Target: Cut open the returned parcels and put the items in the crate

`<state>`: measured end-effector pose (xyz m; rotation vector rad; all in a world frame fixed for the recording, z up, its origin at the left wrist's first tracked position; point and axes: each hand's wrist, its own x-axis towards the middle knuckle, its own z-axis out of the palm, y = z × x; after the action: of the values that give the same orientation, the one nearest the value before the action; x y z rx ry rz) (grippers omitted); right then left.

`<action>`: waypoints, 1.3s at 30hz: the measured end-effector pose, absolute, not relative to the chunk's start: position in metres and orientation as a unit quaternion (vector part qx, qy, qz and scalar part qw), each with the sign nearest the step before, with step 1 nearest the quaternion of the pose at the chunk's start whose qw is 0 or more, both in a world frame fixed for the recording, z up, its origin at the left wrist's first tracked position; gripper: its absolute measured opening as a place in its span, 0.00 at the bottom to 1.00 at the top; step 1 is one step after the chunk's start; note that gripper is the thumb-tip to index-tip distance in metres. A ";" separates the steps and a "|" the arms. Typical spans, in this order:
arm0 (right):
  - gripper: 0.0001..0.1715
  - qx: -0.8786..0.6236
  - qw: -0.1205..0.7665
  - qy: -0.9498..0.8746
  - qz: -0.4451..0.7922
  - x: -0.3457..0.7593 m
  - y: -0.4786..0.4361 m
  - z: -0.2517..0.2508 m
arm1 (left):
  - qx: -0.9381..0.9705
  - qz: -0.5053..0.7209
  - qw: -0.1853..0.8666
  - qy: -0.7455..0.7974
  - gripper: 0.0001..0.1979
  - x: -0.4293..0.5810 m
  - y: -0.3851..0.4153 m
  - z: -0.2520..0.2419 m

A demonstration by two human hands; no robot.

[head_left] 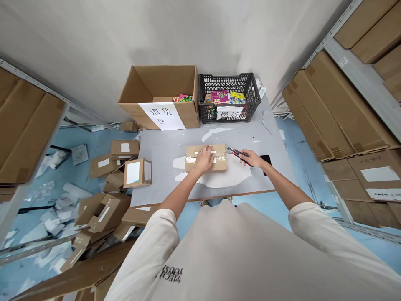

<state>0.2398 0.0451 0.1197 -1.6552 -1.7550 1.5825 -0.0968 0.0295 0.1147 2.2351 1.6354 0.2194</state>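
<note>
A small cardboard box (191,153) with clear tape across it lies flat on the grey table (163,142), partly over a pale paper sheet (233,173). My left hand (204,159) rests on top of this box, its fingers bent and close together; whether anything is under them is hidden. To the right of the box, my right hand (249,157) is closed around a red and black utility knife (237,153). The knife's tip points left, close to the box's upper right corner.
Behind stand a large open carton (159,85) and a black crate (224,113) with colourful packs. A phone (266,159) lies right of my right hand, a labelled box (138,172) at the table's left edge. Boxes and scraps litter the left floor; loaded shelves flank both sides.
</note>
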 end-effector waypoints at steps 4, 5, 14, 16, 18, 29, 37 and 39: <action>0.25 -0.550 0.105 -0.714 0.420 0.235 0.031 0.124 | 0.795 0.034 0.175 0.580 0.36 -0.101 0.042 0.113; 0.25 -0.540 0.096 -0.745 0.380 0.233 0.026 0.125 | 0.797 0.022 0.177 0.577 0.38 -0.101 0.045 0.112; 0.25 -0.543 0.032 -0.811 0.214 0.217 0.010 0.121 | 0.794 0.032 0.182 0.579 0.40 -0.098 0.047 0.109; 0.26 -0.546 0.036 -0.809 0.215 0.217 0.010 0.120 | 0.802 0.037 0.168 0.572 0.38 -0.098 0.043 0.106; 0.26 -0.543 0.039 -0.809 0.222 0.217 0.010 0.119 | 0.807 0.043 0.157 0.568 0.37 -0.099 0.039 0.102; 0.26 -0.564 0.094 -0.786 0.235 0.208 0.002 0.095 | 0.808 0.042 0.138 0.570 0.35 -0.101 0.035 0.100; 0.27 -0.545 0.134 -0.795 0.229 0.210 -0.002 0.079 | 0.806 0.031 0.129 0.577 0.35 -0.103 0.034 0.097; 0.27 -0.537 0.136 -0.806 0.208 0.214 -0.001 0.077 | 0.806 0.041 0.127 0.577 0.34 -0.103 0.034 0.094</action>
<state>0.2143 -0.0006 0.0770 -1.5564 -2.3336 0.6011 -0.1026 0.0340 0.0940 2.3457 1.6791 0.1207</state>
